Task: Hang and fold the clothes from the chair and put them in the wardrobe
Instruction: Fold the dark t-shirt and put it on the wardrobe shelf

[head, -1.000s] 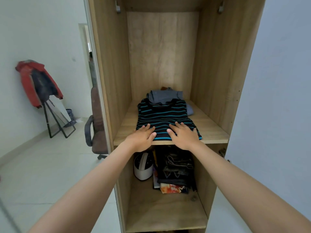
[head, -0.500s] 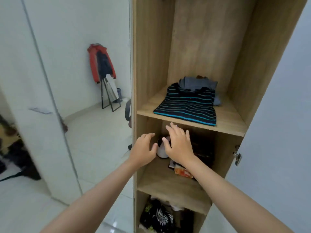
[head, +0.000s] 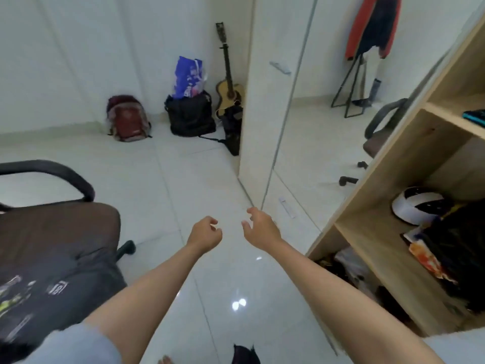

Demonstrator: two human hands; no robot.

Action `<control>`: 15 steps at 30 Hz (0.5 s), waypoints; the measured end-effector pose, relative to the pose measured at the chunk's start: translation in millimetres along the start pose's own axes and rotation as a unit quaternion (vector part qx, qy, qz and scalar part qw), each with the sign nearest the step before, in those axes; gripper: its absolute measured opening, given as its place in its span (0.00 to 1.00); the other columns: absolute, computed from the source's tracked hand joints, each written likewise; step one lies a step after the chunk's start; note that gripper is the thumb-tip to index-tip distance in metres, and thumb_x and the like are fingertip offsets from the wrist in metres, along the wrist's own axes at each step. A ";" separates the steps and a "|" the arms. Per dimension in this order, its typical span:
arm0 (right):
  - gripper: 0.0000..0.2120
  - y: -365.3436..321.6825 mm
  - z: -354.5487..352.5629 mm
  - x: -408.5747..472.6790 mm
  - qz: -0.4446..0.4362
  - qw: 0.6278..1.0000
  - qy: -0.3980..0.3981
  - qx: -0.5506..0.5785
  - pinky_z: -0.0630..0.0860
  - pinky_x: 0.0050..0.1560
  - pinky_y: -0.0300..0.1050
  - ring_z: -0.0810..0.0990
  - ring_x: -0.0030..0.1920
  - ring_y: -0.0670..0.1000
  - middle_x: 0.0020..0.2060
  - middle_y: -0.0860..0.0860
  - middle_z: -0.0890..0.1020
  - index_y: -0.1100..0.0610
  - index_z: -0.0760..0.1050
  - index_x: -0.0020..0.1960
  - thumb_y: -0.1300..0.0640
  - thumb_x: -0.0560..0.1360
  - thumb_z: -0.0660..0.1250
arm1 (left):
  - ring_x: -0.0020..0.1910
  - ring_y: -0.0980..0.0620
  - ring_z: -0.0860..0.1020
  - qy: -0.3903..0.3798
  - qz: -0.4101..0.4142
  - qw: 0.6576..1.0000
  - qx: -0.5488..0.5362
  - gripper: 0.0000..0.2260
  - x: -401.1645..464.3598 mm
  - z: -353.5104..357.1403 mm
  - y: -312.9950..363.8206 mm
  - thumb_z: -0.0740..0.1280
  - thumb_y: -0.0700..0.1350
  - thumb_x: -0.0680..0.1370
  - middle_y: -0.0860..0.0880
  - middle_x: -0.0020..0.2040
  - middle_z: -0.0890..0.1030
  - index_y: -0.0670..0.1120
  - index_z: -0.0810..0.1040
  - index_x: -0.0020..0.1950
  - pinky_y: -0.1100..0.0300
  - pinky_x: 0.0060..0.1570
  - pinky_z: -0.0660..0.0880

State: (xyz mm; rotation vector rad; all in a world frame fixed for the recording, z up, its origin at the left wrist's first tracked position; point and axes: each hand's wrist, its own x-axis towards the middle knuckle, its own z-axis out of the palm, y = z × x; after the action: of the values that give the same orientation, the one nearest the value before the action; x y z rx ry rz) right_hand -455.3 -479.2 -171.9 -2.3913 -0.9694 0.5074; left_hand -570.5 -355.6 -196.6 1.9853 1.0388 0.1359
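Observation:
Both hands hang in mid-air over the white floor, holding nothing. My left hand [head: 206, 233] has loosely curled fingers; my right hand [head: 259, 228] is relaxed with fingers half bent. The brown office chair [head: 60, 232] is at the lower left, with a dark printed garment [head: 39, 292] lying on its seat. The wooden wardrobe [head: 388, 179] stands open at the right. Only a corner of the striped shirt [head: 474, 117] shows on its upper shelf. Dark clothes [head: 456, 248] and a white helmet [head: 417, 206] lie on the shelf below.
The white mirrored wardrobe door [head: 270, 101] stands open ahead. Against the far wall are a red backpack [head: 127, 118], a black bag [head: 190, 115] with a blue sack and a guitar [head: 229, 88]. A dark item [head: 245, 354] lies on the floor near my feet.
My view has swung left and down, away from the shelves toward the chair. Both hands left the striped shirt on the shelf and now hang free over the floor.

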 end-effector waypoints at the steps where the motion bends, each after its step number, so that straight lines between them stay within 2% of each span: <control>1: 0.22 -17.9 20.2 1.5 -0.017 1.000 -0.022 -0.001 0.72 0.60 0.48 0.73 0.65 0.55 0.64 0.57 0.75 0.59 0.65 0.71 0.52 0.79 0.61 | 0.46 0.49 0.75 0.016 -0.029 0.999 -0.009 0.15 -8.4 -14.5 -24.9 0.64 0.42 0.75 0.45 0.49 0.79 0.41 0.74 0.61 0.62 0.46 0.69; 6: 0.23 -116.1 114.4 2.1 -0.111 0.984 -0.137 -0.019 0.72 0.59 0.47 0.74 0.64 0.55 0.64 0.56 0.75 0.58 0.64 0.72 0.53 0.79 0.61 | 0.49 0.50 0.73 0.124 -0.167 0.975 -0.078 0.14 -59.4 -91.6 -132.7 0.62 0.41 0.75 0.48 0.47 0.75 0.42 0.74 0.60 0.62 0.49 0.67; 10: 0.20 -202.4 186.6 -8.5 -0.185 0.961 -0.203 -0.025 0.73 0.60 0.49 0.74 0.62 0.56 0.62 0.57 0.76 0.59 0.67 0.69 0.55 0.78 0.62 | 0.57 0.47 0.75 0.210 -0.246 0.938 -0.126 0.12 -108.3 -152.8 -214.2 0.62 0.42 0.75 0.46 0.55 0.79 0.45 0.76 0.57 0.59 0.55 0.70; 15: 0.18 -297.1 268.9 -25.5 -0.260 0.928 -0.264 -0.033 0.74 0.58 0.48 0.77 0.59 0.58 0.57 0.56 0.79 0.59 0.72 0.64 0.55 0.76 0.64 | 0.49 0.49 0.75 0.293 -0.303 0.890 -0.173 0.09 -153.6 -218.3 -293.0 0.61 0.42 0.76 0.49 0.51 0.77 0.46 0.74 0.55 0.62 0.48 0.68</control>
State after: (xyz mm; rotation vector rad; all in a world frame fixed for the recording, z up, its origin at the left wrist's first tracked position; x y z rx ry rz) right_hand -767.7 -230.2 -212.0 -1.9501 -1.8072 0.9372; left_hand -948.6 -243.1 -235.3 1.2345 1.8310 0.5602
